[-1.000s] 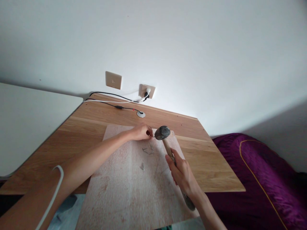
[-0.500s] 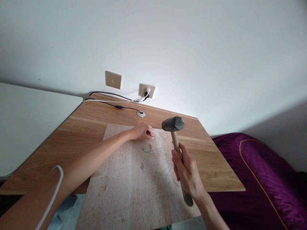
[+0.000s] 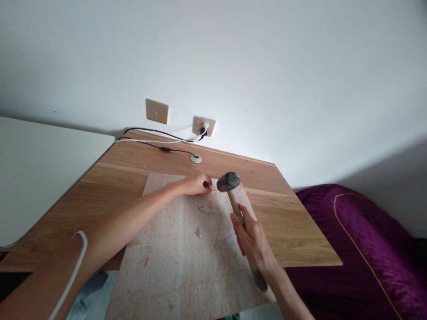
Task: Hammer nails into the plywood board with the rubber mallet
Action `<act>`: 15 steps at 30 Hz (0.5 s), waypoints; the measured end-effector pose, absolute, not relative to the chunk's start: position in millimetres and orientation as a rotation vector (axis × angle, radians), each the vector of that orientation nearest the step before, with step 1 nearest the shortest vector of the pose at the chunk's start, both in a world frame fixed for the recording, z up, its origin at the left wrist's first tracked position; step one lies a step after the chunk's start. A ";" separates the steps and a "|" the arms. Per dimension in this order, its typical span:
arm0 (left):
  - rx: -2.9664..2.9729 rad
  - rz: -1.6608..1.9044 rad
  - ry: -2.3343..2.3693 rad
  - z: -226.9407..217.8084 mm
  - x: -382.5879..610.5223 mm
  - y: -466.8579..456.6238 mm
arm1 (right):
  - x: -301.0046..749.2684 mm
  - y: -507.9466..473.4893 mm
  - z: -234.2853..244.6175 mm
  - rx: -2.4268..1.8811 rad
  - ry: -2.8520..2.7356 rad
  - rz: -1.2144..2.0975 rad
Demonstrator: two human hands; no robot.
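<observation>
My right hand [image 3: 254, 240] is wrapped around the wooden handle of a mallet [image 3: 228, 182] with a dark, thick head. The mallet head is just right of my left hand [image 3: 196, 183], above the far part of a wooden board [image 3: 156, 262]. My left hand rests at the board's far edge, thumb and fingers pinching a small nail [image 3: 213, 190]; most of the nail is hidden by the fingers. A few loose nails [image 3: 206, 210] lie on the board nearer to me, and another nail [image 3: 199, 232] is closer still.
Beneath the board is a wooden table [image 3: 300, 231]. Black and white cables [image 3: 153, 141] run along its back to a wall socket [image 3: 204, 126], passing a round cable grommet [image 3: 196, 158]. A white panel [image 3: 50, 173] stands left; purple fabric [image 3: 333, 231] lies to the right.
The mallet has come down and left, closer to my left hand, and its head now covers the nails standing right of that hand. My left hand has stayed in place.
</observation>
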State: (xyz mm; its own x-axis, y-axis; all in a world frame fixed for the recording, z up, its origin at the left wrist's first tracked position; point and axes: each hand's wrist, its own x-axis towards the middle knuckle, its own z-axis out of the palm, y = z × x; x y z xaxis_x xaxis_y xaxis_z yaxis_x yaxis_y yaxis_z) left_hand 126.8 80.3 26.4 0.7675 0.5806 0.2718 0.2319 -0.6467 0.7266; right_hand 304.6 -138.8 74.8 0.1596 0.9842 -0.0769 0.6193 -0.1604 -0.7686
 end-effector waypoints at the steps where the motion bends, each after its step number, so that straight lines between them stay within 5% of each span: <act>1: 2.262 0.644 0.611 27.0 126.7 80.1 | 305.0 -138.9 74.3 -1.853 -1.521 0.813; 15: 2.269 0.658 0.538 29.0 126.7 80.5 | 303.5 -141.1 95.7 -1.819 -1.470 0.728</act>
